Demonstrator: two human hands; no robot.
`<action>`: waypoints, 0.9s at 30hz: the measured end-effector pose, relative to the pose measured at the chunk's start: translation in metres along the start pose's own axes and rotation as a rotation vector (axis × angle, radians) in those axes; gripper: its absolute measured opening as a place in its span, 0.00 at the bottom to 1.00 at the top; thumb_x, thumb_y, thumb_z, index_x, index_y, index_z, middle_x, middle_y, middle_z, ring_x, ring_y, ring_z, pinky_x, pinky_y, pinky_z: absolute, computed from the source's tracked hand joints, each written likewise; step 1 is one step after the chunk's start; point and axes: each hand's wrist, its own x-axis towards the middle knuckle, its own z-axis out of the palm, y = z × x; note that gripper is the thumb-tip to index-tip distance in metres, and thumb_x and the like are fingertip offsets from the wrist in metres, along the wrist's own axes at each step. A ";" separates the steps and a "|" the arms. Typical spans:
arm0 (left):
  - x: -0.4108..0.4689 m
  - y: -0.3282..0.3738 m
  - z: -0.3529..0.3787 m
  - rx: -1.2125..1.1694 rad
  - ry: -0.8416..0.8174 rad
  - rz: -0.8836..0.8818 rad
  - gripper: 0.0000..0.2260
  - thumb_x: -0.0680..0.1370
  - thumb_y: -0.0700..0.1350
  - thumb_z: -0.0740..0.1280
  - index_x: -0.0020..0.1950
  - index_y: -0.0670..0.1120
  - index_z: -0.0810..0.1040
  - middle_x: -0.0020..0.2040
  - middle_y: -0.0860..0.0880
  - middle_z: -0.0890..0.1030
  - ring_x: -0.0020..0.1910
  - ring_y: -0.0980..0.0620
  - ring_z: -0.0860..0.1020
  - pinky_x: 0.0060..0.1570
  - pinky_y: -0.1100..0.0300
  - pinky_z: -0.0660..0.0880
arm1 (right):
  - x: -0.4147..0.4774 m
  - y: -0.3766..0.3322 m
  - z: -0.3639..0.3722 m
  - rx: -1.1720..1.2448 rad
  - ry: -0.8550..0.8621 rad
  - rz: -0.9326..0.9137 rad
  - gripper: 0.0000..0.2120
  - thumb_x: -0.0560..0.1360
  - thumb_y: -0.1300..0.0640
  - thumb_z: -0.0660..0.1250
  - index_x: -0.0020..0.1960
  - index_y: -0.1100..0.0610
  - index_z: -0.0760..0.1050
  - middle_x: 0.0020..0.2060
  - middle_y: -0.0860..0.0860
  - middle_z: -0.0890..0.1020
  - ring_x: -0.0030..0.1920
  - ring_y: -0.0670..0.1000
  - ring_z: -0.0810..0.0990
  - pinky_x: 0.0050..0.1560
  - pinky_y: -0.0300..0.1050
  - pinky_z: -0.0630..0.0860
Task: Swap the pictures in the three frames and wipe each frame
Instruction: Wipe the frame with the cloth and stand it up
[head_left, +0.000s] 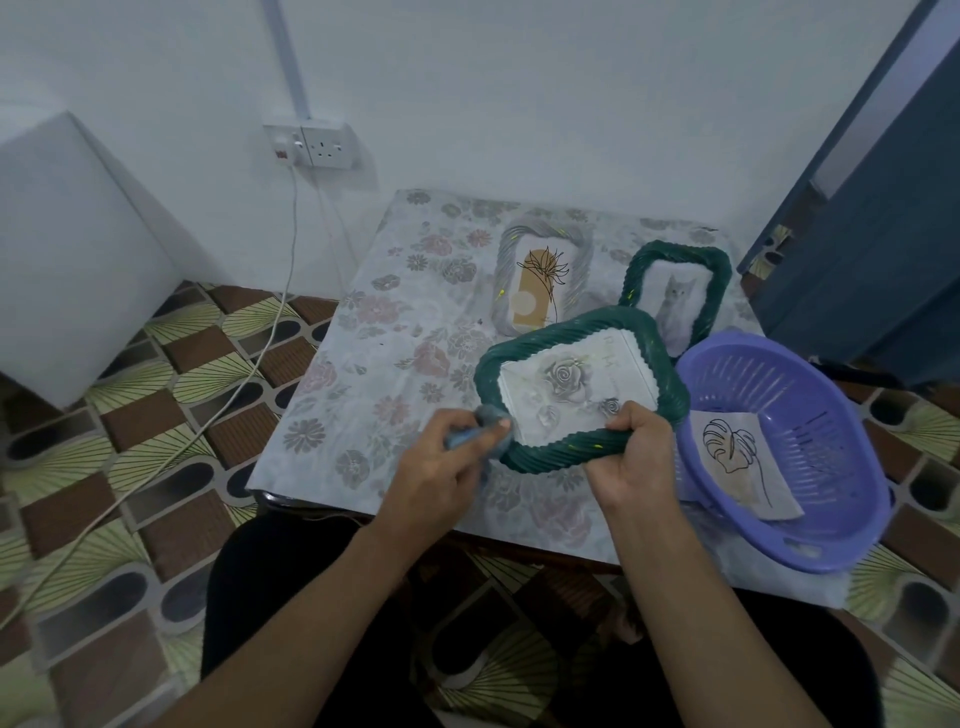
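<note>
Centrally, right grip (634, 462) clasps rose frame (571, 325) near edge, left grip (436, 478) pinches cloth (487, 417) at corner.

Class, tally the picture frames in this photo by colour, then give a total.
Green: 2 (rose frame, gripped by the right hand; cat frame)
Grey: 1 (line-flower frame)
Total: 3
</note>
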 end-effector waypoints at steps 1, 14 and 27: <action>-0.004 0.000 0.001 -0.011 -0.024 0.023 0.12 0.84 0.45 0.58 0.65 0.51 0.76 0.56 0.48 0.71 0.44 0.50 0.75 0.38 0.64 0.74 | 0.003 -0.001 -0.002 0.000 0.007 -0.006 0.21 0.55 0.70 0.55 0.44 0.59 0.75 0.48 0.54 0.78 0.52 0.58 0.75 0.66 0.62 0.72; 0.028 -0.017 -0.013 0.214 0.081 -0.069 0.17 0.78 0.42 0.61 0.65 0.41 0.80 0.51 0.42 0.78 0.44 0.46 0.77 0.39 0.57 0.77 | -0.004 0.007 -0.012 -0.131 -0.015 0.125 0.15 0.53 0.68 0.58 0.37 0.57 0.67 0.39 0.52 0.72 0.40 0.55 0.70 0.57 0.53 0.71; 0.080 0.009 -0.033 -0.045 0.320 -0.579 0.17 0.79 0.54 0.68 0.36 0.45 0.74 0.30 0.52 0.71 0.30 0.58 0.69 0.32 0.64 0.69 | -0.011 0.017 -0.012 -0.519 -0.027 0.101 0.19 0.62 0.75 0.56 0.33 0.52 0.54 0.32 0.50 0.57 0.31 0.48 0.56 0.34 0.47 0.53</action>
